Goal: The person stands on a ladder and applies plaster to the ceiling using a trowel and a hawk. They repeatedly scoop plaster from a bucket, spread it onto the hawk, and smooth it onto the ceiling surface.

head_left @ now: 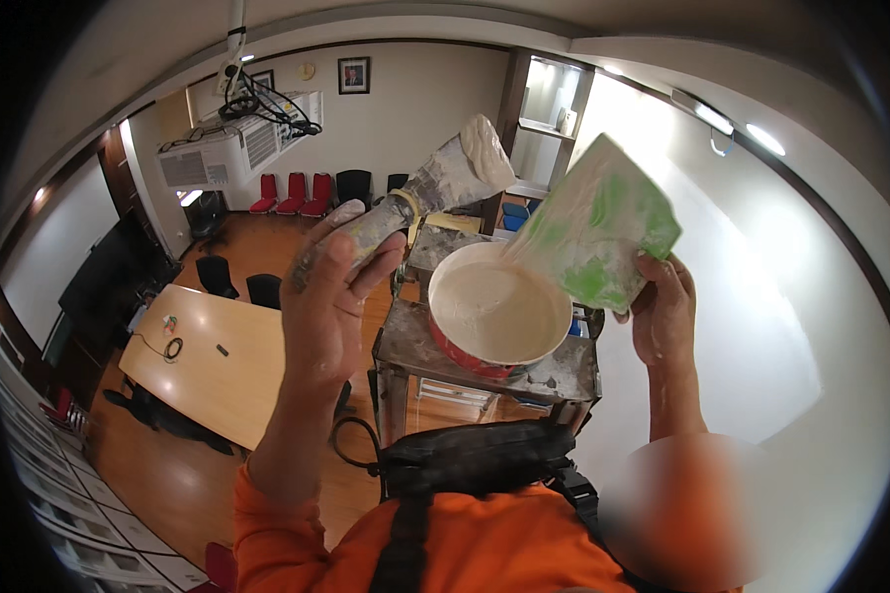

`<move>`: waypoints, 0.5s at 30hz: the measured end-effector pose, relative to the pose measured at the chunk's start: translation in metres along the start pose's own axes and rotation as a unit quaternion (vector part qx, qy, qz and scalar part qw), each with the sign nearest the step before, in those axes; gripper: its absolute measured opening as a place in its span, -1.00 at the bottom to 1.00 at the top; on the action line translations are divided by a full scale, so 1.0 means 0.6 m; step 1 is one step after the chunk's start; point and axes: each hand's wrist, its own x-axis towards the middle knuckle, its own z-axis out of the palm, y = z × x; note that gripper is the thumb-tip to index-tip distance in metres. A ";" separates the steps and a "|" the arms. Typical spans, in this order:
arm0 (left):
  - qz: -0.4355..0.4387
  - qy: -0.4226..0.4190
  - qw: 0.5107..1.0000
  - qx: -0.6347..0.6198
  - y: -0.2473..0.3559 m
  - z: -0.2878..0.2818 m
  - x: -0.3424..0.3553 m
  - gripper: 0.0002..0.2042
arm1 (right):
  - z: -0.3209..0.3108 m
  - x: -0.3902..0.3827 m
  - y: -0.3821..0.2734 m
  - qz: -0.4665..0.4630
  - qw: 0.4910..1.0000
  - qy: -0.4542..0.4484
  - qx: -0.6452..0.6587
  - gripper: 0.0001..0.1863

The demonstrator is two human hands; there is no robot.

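My left hand [331, 296] grips the handle of a putty knife [435, 183], stained grey, with a lump of white paste on the end of its blade, raised at the upper left of the bucket. My right hand [663, 311] holds a flat green plate [603, 227] smeared with white paste, tilted up beside the bucket's right rim. Between and beyond my hands, a red bucket [480, 354] of creamy white paste stands on a grimy platform [400, 351].
A white wall [771, 326] rises close on my right. Below left are a wooden table [218, 366] with cables and black chairs [264, 289]. An air conditioner [203, 163] with dangling cables hangs upper left. Red chairs [297, 193] line the back wall, near a shelved niche [544, 114].
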 end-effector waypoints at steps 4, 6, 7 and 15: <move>0.025 -0.053 0.998 -0.006 -0.034 -0.004 0.005 -0.62 | 0.039 -0.033 0.010 0.205 0.943 -0.028 0.259 -0.61; 0.029 -0.092 0.995 -0.021 -0.045 -0.013 0.002 -0.62 | 0.052 -0.044 0.023 0.229 0.917 -0.064 0.321 -0.62; 0.036 -0.110 0.993 -0.017 -0.044 -0.014 0.004 -0.63 | 0.062 -0.048 0.026 0.234 0.904 -0.073 0.351 -0.63; 0.094 -0.181 0.974 0.096 -0.055 -0.048 0.007 -0.63 | 0.079 -0.052 0.041 0.198 0.868 -0.093 0.445 -0.60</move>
